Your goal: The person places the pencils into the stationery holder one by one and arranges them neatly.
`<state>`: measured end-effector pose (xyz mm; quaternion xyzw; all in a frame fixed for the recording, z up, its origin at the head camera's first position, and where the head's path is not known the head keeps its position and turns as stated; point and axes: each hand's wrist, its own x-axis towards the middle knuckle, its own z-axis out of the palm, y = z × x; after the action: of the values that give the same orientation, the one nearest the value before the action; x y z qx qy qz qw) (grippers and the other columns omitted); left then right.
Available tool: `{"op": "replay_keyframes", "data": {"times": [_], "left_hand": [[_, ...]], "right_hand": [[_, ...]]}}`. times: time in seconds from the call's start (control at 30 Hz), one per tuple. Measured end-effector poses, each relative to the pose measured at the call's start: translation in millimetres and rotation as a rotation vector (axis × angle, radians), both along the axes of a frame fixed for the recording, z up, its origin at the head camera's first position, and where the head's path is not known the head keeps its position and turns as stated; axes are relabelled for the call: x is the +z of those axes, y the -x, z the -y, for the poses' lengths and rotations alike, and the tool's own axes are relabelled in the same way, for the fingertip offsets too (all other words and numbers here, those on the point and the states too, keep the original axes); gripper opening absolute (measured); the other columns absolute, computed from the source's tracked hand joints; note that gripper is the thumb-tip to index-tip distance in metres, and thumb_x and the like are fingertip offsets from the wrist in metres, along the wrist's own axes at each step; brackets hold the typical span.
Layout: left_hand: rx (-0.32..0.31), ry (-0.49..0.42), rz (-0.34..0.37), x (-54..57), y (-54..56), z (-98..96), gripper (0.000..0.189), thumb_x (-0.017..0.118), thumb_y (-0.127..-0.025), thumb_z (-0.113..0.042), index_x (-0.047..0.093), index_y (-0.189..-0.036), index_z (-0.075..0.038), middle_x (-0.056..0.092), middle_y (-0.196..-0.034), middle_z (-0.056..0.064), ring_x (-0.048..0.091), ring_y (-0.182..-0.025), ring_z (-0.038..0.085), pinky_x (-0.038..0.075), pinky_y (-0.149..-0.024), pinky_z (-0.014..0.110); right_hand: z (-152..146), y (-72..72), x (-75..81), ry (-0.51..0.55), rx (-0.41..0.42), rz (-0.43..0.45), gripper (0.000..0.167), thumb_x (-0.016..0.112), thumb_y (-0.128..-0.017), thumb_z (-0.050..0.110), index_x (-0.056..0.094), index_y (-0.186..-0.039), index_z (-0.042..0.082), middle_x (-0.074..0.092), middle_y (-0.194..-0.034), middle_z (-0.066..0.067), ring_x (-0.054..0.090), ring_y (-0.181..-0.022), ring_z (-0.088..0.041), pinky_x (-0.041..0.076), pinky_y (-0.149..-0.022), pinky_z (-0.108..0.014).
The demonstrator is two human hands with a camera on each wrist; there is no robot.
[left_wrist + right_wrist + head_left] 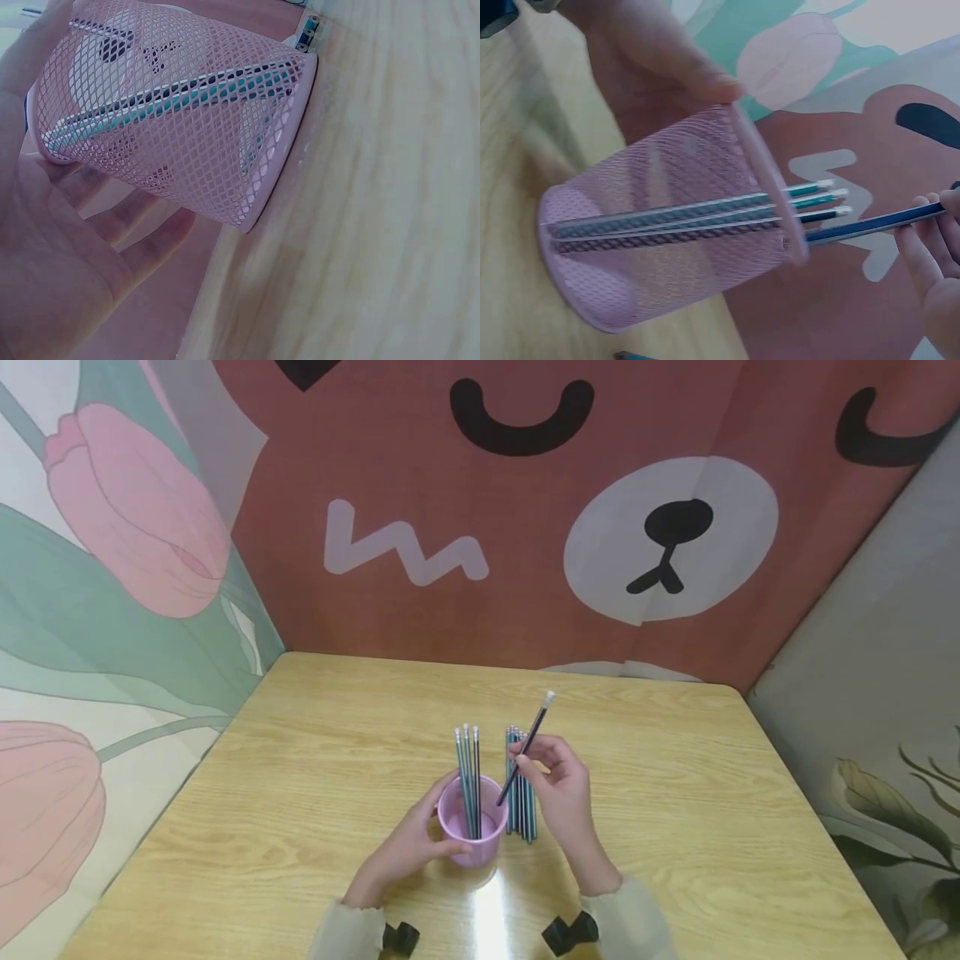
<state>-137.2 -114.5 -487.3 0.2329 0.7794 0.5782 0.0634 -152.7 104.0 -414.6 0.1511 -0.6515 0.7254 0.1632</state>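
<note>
A pink mesh pencil cup [483,853] stands on the table with three pencils [705,208] leaning inside it, their white eraser ends up. My left hand [412,839] holds the cup from the left, thumb at the front of the rim and fingers around the far side. Between thumb and fingertips, my right hand [561,787] pinches a dark pencil [536,724], eraser end up. That pencil slants down to the left, its lower end right at the cup's right rim.
Several more pencils [522,814] lie side by side on the table, just right of the cup and partly behind my right hand. The wood-grain table [300,760] ends at a wall hanging with a bear print [420,627]. Flower-patterned cloth [135,527] hangs at left.
</note>
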Motion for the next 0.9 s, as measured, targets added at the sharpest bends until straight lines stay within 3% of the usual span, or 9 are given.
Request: {"op": "replay_keyframes", "data": {"times": [0.17,0.23,0.53,0.9], "left_hand": [[-0.009,-0.004,-0.011,-0.3,0.5,0.5,0.097,0.081,-0.075,-0.021,0.024,-0.154,-0.02,0.035,-0.155,0.014,0.039,-0.138,0.04,0.031,-0.112,0.064],[-0.011,0.0,-0.018,-0.8,0.7,0.6,0.097,0.081,-0.076,-0.021,0.024,-0.154,-0.019,0.035,-0.155,0.015,0.039,-0.138,0.04,0.031,-0.112,0.064],[-0.007,0.005,-0.016,-0.7,0.4,0.8,0.097,0.081,-0.075,-0.021,0.023,-0.154,-0.02,0.035,-0.155,0.014,0.04,-0.138,0.04,0.032,-0.112,0.064],[0.003,-0.002,-0.003,-0.9,0.5,0.1,0.098,0.082,-0.074,-0.021,0.024,-0.153,-0.023,0.036,-0.155,0.011,0.039,-0.139,0.036,0.032,-0.113,0.061]], "right_hand": [[7,-1.1,-10.8,-0.113,-0.007,0.053,0.025,0.064,-0.085,-0.008,0.058,-0.109,-0.01,0.069,-0.102,-0.022,0.067,-0.093,-0.002,0.059,-0.084,-0.025],[9,-1.5,-14.4,-0.154,-0.019,0.075,0.024,0.064,-0.085,-0.007,0.059,-0.109,-0.008,0.068,-0.103,-0.026,0.066,-0.093,-0.002,0.059,-0.083,-0.024],[14,-2.5,-23.8,-0.213,-0.039,0.121,0.021,0.066,-0.085,-0.005,0.062,-0.105,-0.003,0.07,-0.101,-0.021,0.066,-0.091,-0.004,0.059,-0.081,-0.024],[14,-0.9,-29.8,-0.219,-0.021,0.121,0.024,0.066,-0.085,-0.004,0.059,-0.108,-0.009,0.07,-0.101,-0.021,0.066,-0.09,-0.003,0.06,-0.08,-0.024]]}}
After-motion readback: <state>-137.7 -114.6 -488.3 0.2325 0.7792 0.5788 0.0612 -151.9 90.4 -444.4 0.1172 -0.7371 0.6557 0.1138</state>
